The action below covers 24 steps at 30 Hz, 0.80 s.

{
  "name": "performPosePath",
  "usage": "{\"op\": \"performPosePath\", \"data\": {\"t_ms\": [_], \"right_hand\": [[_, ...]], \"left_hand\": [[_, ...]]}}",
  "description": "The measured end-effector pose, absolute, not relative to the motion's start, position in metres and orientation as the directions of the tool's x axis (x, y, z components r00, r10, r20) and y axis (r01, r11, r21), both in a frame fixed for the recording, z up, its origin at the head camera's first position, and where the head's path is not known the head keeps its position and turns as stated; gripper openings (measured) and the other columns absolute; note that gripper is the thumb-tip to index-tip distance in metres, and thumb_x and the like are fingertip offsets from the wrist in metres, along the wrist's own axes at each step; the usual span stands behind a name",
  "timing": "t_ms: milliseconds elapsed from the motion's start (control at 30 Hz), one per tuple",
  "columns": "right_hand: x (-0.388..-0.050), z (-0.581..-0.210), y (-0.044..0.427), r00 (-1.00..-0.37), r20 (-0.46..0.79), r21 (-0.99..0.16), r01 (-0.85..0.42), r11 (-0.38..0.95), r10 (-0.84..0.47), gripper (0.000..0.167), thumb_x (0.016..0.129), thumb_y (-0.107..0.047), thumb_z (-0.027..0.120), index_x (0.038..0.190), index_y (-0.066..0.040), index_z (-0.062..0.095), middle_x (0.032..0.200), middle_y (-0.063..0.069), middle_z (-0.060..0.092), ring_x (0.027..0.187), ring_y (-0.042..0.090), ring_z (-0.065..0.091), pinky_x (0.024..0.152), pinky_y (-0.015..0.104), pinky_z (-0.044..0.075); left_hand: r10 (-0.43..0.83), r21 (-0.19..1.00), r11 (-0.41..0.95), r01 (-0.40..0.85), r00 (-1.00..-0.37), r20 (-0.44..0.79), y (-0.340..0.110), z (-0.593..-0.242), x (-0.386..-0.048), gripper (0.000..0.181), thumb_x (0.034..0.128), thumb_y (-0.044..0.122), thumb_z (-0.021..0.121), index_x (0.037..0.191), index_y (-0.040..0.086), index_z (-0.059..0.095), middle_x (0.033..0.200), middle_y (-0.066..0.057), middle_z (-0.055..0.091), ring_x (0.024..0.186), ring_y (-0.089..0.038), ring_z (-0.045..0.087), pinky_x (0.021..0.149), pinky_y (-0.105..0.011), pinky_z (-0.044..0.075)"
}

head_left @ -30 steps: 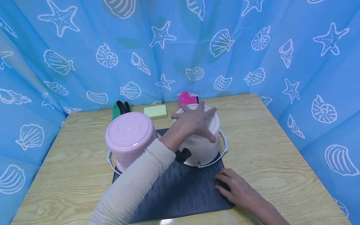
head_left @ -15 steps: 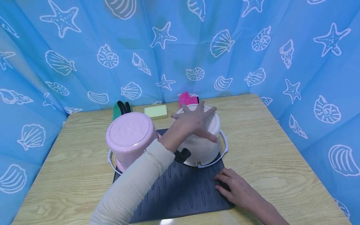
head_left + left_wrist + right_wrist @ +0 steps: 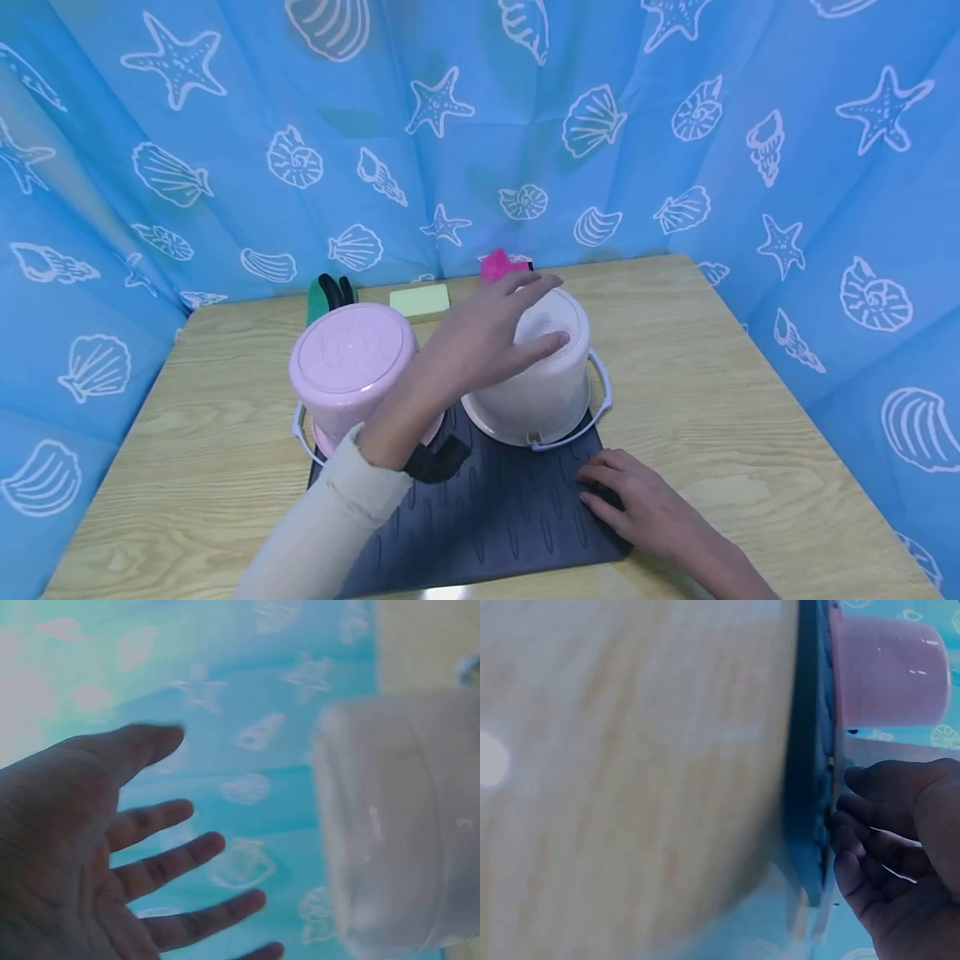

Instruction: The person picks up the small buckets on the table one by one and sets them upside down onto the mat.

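Observation:
Two upturned buckets stand on a dark ribbed mat [image 3: 480, 542], a pink bucket [image 3: 351, 350] on the left and a white bucket [image 3: 558, 392] on the right. My left hand [image 3: 483, 337] hovers above and beside the white bucket with fingers spread. In the left wrist view a gap separates this hand [image 3: 82, 855] from the white bucket [image 3: 405, 832], and nothing lies in the palm. Near the mat's right edge rests my right hand [image 3: 633, 504], its fingers loosely bent. The right wrist view shows those fingertips close to the mat [image 3: 806, 787], holding nothing.
Behind the buckets lie a pale yellow sponge [image 3: 420, 300], a green item with black parts [image 3: 330, 293] and a pink cloth-like item [image 3: 501, 265]. A blue shell-patterned curtain [image 3: 480, 125] surrounds the wooden table [image 3: 690, 367]. White bucket handles [image 3: 600, 392] stick out at the sides.
My left hand has lifted off the white bucket's base and shifted left toward me, its wrist turning. The right hand and both buckets have stayed in place.

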State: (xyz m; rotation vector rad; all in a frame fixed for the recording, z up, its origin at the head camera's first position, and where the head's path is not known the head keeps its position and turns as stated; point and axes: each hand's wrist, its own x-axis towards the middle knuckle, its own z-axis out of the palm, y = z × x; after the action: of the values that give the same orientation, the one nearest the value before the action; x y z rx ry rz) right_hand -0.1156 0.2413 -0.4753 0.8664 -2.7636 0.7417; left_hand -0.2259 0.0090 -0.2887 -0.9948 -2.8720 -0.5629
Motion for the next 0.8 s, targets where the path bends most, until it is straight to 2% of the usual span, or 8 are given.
{"op": "performPosePath", "data": {"t_ms": [100,167,333,500,633,800], "right_hand": [[-0.120,-0.470,0.245,-0.810,0.340,-0.402,-0.584,0.705,-0.477,0.018,0.082,-0.008,0.081,0.099,-0.012,0.074,0.098,-0.009,0.059,0.085,0.006,0.056,0.069,0.026,0.053],[-0.125,-0.467,0.247,-0.815,0.351,-0.393,-0.576,0.717,-0.461,0.019,0.082,-0.008,0.082,0.098,-0.012,0.074,0.097,-0.010,0.059,0.085,0.005,0.056,0.068,0.025,0.052],[-0.133,-0.458,0.255,-0.862,0.286,-0.394,-0.504,0.769,-0.418,0.018,0.084,-0.011,0.080,0.101,-0.013,0.074,0.098,-0.011,0.059,0.087,0.005,0.059,0.071,0.026,0.054],[-0.137,-0.451,0.262,-0.887,0.249,-0.398,-0.460,0.794,-0.389,0.017,0.086,-0.011,0.079,0.102,-0.014,0.074,0.099,-0.010,0.060,0.086,0.006,0.061,0.070,0.026,0.054],[-0.138,-0.449,0.270,-0.874,0.307,-0.396,-0.477,0.784,-0.377,0.018,0.086,-0.009,0.079,0.102,-0.016,0.075,0.099,-0.011,0.061,0.085,0.004,0.060,0.067,0.026,0.054],[-0.139,-0.447,0.283,-0.826,0.409,-0.353,-0.534,0.768,-0.387,0.021,0.082,-0.005,0.080,0.100,-0.015,0.075,0.097,-0.012,0.062,0.081,0.005,0.060,0.065,0.026,0.053]], "left_hand": [[0.562,0.406,0.646,0.646,-0.763,0.320,-0.010,-0.285,-0.205,0.055,0.0980,0.046,0.060,0.148,0.026,0.050,0.147,0.001,0.051,0.132,-0.018,0.050,0.100,-0.041,0.048],[0.528,0.439,0.608,0.661,-0.750,0.397,-0.022,-0.285,-0.193,0.049,0.0990,0.042,0.059,0.144,0.025,0.054,0.140,0.005,0.056,0.127,-0.013,0.053,0.096,-0.038,0.050],[0.471,0.472,0.538,0.699,-0.713,0.519,-0.048,-0.299,-0.176,0.036,0.0997,0.031,0.060,0.134,0.020,0.063,0.124,0.007,0.065,0.113,-0.008,0.059,0.091,-0.034,0.052],[0.420,0.534,0.520,0.667,-0.744,0.520,-0.069,-0.319,-0.165,0.030,0.0985,0.024,0.063,0.128,0.018,0.068,0.122,0.009,0.066,0.113,-0.006,0.060,0.098,-0.036,0.050],[0.390,0.561,0.547,0.621,-0.782,0.486,-0.084,-0.334,-0.154,0.027,0.0978,0.023,0.064,0.124,0.023,0.069,0.119,0.016,0.065,0.113,-0.004,0.058,0.098,-0.038,0.049],[0.374,0.556,0.550,0.623,-0.779,0.503,-0.101,-0.355,-0.142,0.024,0.0959,0.014,0.064,0.118,0.020,0.072,0.115,0.013,0.068,0.112,-0.009,0.062,0.096,-0.040,0.050]]}}
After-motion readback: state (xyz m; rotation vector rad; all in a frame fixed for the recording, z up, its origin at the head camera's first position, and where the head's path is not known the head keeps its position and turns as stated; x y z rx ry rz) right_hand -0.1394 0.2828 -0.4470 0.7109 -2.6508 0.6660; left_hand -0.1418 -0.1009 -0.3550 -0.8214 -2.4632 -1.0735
